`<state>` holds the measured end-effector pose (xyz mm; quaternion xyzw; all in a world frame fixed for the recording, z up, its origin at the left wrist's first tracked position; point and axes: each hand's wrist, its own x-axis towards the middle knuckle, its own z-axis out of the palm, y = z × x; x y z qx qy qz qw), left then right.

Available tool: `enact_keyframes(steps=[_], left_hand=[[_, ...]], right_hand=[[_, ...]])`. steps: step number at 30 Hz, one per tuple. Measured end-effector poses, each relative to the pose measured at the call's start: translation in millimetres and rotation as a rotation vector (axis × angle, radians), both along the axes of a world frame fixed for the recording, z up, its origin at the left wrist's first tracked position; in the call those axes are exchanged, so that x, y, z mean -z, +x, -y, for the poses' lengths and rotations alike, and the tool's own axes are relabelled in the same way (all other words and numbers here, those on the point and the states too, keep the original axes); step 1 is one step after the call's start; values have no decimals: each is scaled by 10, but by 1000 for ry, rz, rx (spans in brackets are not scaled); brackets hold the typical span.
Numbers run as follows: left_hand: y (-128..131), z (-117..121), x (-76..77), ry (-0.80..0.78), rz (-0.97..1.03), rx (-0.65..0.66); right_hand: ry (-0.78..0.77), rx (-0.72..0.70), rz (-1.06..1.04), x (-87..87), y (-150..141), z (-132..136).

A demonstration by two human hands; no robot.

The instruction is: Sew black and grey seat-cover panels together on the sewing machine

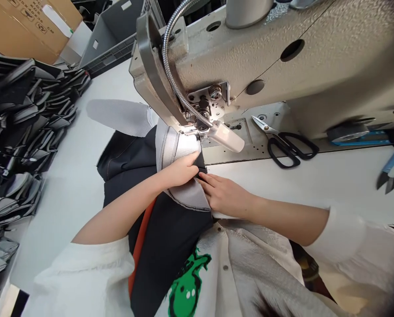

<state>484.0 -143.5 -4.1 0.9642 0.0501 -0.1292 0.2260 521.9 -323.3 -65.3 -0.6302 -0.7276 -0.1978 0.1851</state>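
A sewn piece of black fabric [180,246] with a grey mesh band [167,152] lies on the sewing machine table, partly under the presser foot [193,132]. My left hand [182,171] presses down on the band just in front of the foot, fingers bent around the fabric. Close by on its right, my right hand [225,193] grips the fabric's right edge, where the band curls over; some of its fingertips are hidden. An orange strip [142,242] shows along the black fabric, which hangs over the front edge onto my lap.
The sewing machine [250,57] spans the back, with a lamp [228,136] beside its needle. Black-handled scissors [283,143] and blue thread snips [393,169] lie to the right. Stacked fabric pieces [15,132], a grey crate [114,39] and a cardboard box [31,26] are at left.
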Motion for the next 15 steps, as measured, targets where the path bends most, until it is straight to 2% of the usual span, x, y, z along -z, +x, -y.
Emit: enact_keyframes(steps=[3,8,10,12,15], left_hand=[[114,-12,41,-11,-49,4],[253,77,-57,397,-171,-48],[273,148,-116,499,-207,-57],[270,198,-151,539,-190,-53],[240,185,-132,494,-114,-45]], right_hand=[[-1,36,-23,28,61,-21],[-26,107,-54,46,163,-76],[-29,115,-68,44,181,-84],[-35,100,-86,37,199,-77],[-53,41,-140,16,256,-53]])
